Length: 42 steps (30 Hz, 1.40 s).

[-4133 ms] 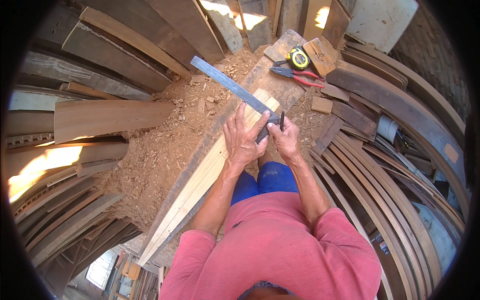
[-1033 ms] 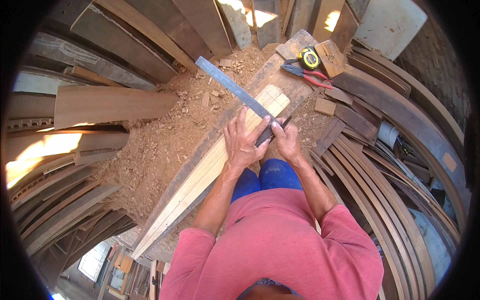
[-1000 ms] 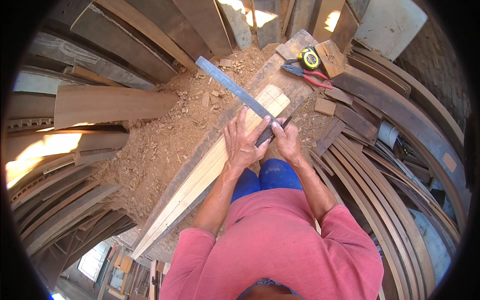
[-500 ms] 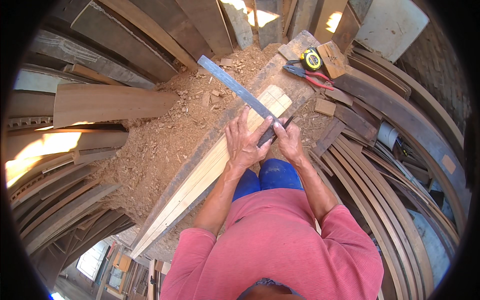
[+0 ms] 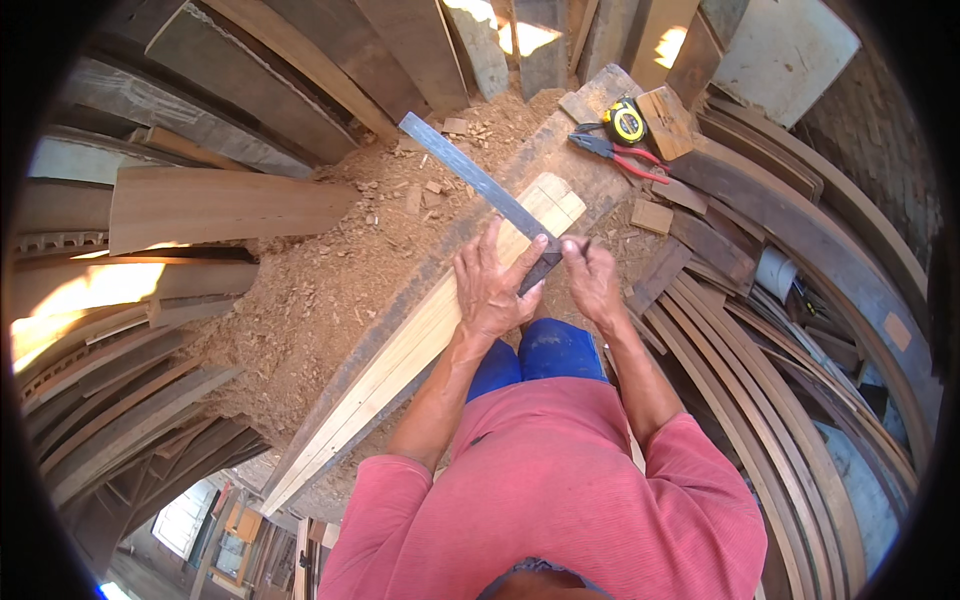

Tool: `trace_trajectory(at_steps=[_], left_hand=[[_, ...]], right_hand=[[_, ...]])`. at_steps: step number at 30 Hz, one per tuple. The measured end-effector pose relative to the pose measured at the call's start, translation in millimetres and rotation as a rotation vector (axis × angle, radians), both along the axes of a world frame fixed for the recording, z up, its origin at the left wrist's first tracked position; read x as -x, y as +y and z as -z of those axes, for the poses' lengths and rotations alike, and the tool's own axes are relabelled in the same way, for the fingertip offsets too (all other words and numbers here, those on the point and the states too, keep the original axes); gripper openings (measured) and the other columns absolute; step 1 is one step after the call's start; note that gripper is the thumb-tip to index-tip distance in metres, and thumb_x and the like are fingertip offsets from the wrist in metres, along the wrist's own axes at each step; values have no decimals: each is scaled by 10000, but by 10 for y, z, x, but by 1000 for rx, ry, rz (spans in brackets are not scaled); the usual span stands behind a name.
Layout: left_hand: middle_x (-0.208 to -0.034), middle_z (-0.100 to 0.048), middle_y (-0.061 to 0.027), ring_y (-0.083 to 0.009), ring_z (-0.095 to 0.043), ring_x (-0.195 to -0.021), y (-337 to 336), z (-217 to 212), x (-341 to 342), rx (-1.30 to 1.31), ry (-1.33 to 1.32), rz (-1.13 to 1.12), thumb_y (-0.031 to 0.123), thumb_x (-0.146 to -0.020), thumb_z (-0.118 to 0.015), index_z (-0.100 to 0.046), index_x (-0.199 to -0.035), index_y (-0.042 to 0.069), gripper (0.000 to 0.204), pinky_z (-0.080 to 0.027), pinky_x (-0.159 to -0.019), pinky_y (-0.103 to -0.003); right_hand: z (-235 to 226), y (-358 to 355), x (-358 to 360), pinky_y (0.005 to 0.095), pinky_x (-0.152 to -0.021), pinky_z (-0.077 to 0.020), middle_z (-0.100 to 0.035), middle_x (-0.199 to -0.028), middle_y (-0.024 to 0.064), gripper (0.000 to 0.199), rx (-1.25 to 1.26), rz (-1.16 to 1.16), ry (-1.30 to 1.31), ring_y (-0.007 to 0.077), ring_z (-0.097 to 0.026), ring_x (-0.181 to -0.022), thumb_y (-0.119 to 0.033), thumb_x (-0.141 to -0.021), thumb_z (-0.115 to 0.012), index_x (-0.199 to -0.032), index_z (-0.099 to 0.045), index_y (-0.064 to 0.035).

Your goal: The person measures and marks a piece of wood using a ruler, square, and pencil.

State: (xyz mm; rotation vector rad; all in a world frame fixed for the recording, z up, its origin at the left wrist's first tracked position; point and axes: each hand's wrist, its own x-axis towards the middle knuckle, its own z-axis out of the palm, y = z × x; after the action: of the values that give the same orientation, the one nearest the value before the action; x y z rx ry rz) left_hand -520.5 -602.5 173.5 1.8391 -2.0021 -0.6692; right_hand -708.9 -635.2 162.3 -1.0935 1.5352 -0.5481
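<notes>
A long pale wooden beam point(image 5: 385, 358) lies slantwise along a worn bench, with pencil-like lines across its far end. Over that end rests a try square point(image 5: 462, 168). Its grey metal blade reaches out past the beam's far-left side, and its dark stock sits against the near edge. My left hand point(image 5: 487, 288) is closed on the square at the stock, thumb on top and other fingers spread over the beam. Just right of the stock, my right hand point(image 5: 596, 283) pinches a thin dark pencil point(image 5: 584, 243), mostly hidden by the fingers.
Pliers with red handles point(image 5: 625, 155), a yellow-black tape measure point(image 5: 624, 122) and a wood block point(image 5: 665, 122) lie at the bench's far end. Boards point(image 5: 230, 208) lean at left and back. Curved planks point(image 5: 760, 400) are stacked at right. Shavings point(image 5: 320, 290) cover the floor.
My right hand has moved slightly right, off the square's stock, and the pencil has turned in its fingers. The left hand, square and beam stay put.
</notes>
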Motion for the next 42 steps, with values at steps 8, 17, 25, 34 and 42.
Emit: trace_trajectory(at_steps=[8, 17, 25, 34, 42], left_hand=[[-1555, -431, -238, -424, -475, -1292, -9, -4, 6, 14, -9, 6, 304, -699, -891, -674, -1437, 403, 776, -384, -1062, -552], [-1522, -460, -241, -423, -490, -1259, -1, -1, 14, 28, -2, -4, 300, -708, -882, -701, -1413, 376, 732, -381, -1058, -541], [-1515, -463, -245, -428, -484, -1263, -14, -14, 24, 26, 1, -17, 305, -708, -884, -712, -1400, 369, 716, -379, -1065, -541], [-1524, -452, -247, -438, -471, -1279, 12, -6, 21, 22, 5, -11, 306, -687, -889, -719, -1394, 360, 729, -366, -1083, -550], [-1531, -475, -235, -422, -485, -1294, 25, -15, -34, 18, 24, 11, 361, -753, -891, -611, -1516, 317, 813, -367, -1102, -553]], right_hand=[[-558, -407, 149, 427, -887, -528, -767, -1038, 175, 269, 488, -114, 43, 312, -702, -950, -188, -1020, -701, -1192, -773, 5], [-604, -670, 104, 440, -787, -510, -741, -918, 167, 211, 450, -482, 116, 340, -654, -830, -122, -987, -675, -1122, -771, 9], [-477, -655, -66, 438, -810, -534, -747, -929, 170, 225, 453, -386, 23, 359, -672, -844, -156, -1002, -649, -1095, -768, 10], [-685, -498, 379, 489, -826, -533, -733, -931, 210, 212, 324, -555, 333, 385, -681, -905, -182, -994, -654, -1028, -775, -12], [151, 83, -89, 387, -750, -565, -714, -905, 103, 263, -54, -86, -152, 243, -694, -794, -224, -1095, -570, -1117, -700, 3]])
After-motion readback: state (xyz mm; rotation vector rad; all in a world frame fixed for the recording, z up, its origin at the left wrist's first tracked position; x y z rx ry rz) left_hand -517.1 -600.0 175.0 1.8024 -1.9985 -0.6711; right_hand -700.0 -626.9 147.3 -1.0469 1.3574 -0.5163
